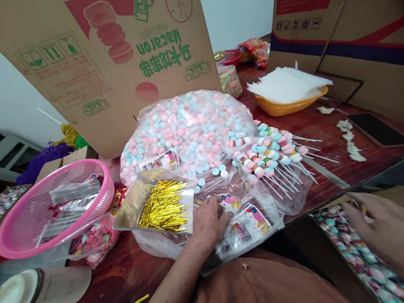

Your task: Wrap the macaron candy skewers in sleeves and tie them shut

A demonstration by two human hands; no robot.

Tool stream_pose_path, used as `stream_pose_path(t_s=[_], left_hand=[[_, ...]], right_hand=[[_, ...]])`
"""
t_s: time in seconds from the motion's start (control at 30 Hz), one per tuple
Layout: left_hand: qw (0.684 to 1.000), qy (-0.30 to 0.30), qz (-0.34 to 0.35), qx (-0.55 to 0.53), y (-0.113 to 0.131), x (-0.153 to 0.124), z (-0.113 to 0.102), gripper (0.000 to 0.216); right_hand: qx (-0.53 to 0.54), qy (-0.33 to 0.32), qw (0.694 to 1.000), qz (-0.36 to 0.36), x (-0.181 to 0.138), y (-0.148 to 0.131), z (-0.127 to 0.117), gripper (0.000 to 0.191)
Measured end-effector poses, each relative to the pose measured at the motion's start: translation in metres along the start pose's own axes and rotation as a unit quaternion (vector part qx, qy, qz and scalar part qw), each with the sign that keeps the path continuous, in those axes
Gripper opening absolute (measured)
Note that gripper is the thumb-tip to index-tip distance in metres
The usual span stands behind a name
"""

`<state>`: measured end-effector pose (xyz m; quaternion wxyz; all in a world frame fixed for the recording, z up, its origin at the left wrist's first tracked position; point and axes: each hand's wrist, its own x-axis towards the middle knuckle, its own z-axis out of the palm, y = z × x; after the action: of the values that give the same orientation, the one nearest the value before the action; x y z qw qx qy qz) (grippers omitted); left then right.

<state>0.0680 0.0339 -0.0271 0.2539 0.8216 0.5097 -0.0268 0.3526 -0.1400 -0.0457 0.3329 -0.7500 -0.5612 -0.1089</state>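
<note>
My left hand [209, 221] rests at the front of the table, its fingers and thumb closed on the edge of a small printed plastic bag [230, 202]. More printed bags [245, 230] lie in a stack beside it. Just left of that hand, an open metallic pouch [131, 201] holds gold twist ties [164, 206]. My right hand [383, 233], smeared by motion, is over a box of wrapped candy skewers [364, 262] below the table's right edge; its fingers are unclear. Unwrapped candy skewers [265, 153] with white sticks lie beyond the bags.
A big clear bag of pink and blue candies [186, 129] stands behind, before a tall carton [112, 79]. At left are a pink basket [6, 237] and a lidded cup [59, 289]. An orange basket [279, 109] of white sticks and a phone [378, 129] lie right.
</note>
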Motion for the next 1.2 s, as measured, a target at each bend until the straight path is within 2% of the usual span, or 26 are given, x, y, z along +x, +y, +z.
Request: stream_pose_path(t_s=[0.07,0.1,0.13,0.2,0.27,0.3,0.4,0.53,0.6,0.67,0.7,0.77,0.8,0.93,1.0,1.1,1.2], left_hand=[[1.000,0.002,-0.018,0.021,0.002,-0.001,-0.001,0.038],[0.999,0.000,-0.025,0.033,0.003,-0.002,0.000,0.039],[0.999,-0.003,-0.027,0.043,0.004,-0.002,0.001,0.037],[0.998,0.009,-0.028,0.050,0.005,-0.003,0.003,0.033],[0.998,0.035,-0.035,0.047,0.004,-0.003,0.006,0.038],[0.997,0.045,-0.044,0.042,0.004,-0.003,0.007,0.043],[0.997,0.045,-0.063,0.011,0.000,-0.002,0.010,0.049],[0.992,0.057,-0.060,-0.092,-0.004,0.001,0.009,0.032],[0.989,0.062,-0.018,-0.132,-0.006,0.002,0.001,0.017],[0.988,0.060,0.061,-0.128,-0.006,0.001,-0.013,0.008],[0.986,0.052,0.106,-0.119,-0.005,0.000,-0.020,0.007],[0.979,0.026,0.172,-0.108,-0.003,-0.003,-0.034,0.009],[0.977,0.019,0.183,-0.106,-0.002,-0.005,-0.039,0.010],[0.984,0.079,0.115,-0.113,0.002,-0.014,-0.040,0.012],[0.978,0.084,0.091,-0.170,0.001,-0.016,-0.032,0.008],[0.960,0.044,0.109,-0.255,-0.001,-0.015,-0.025,0.012],[0.960,-0.010,0.172,-0.223,-0.002,-0.012,-0.031,0.016]], right_hand=[[0.008,0.009,0.997,-0.082,0.017,-0.029,0.034,0.017],[0.030,-0.009,0.991,-0.131,0.023,-0.049,0.048,0.018],[0.062,-0.041,0.982,-0.176,0.028,-0.071,0.060,0.018],[0.098,-0.148,0.952,-0.249,0.030,-0.111,0.077,0.017],[0.095,-0.223,0.932,-0.268,0.025,-0.137,0.089,0.013],[0.086,-0.238,0.931,-0.264,0.020,-0.143,0.094,0.013],[0.066,-0.226,0.940,-0.246,0.005,-0.143,0.106,0.010],[0.120,-0.210,0.946,-0.215,0.004,-0.131,0.102,0.016],[0.169,-0.163,0.958,-0.168,0.016,-0.130,0.093,0.020],[0.201,-0.113,0.964,-0.129,0.034,-0.134,0.085,0.033],[0.217,-0.114,0.961,-0.129,0.043,-0.137,0.082,0.037],[0.264,-0.173,0.939,-0.138,0.057,-0.146,0.081,0.026],[0.293,-0.207,0.925,-0.125,0.060,-0.150,0.082,0.018],[0.389,-0.289,0.874,0.049,0.059,-0.161,0.089,0.019],[0.410,-0.308,0.854,0.090,0.057,-0.161,0.087,0.022],[0.390,-0.283,0.875,0.042,0.063,-0.155,0.078,0.015],[0.381,-0.304,0.872,-0.038,0.070,-0.151,0.070,0.006]])
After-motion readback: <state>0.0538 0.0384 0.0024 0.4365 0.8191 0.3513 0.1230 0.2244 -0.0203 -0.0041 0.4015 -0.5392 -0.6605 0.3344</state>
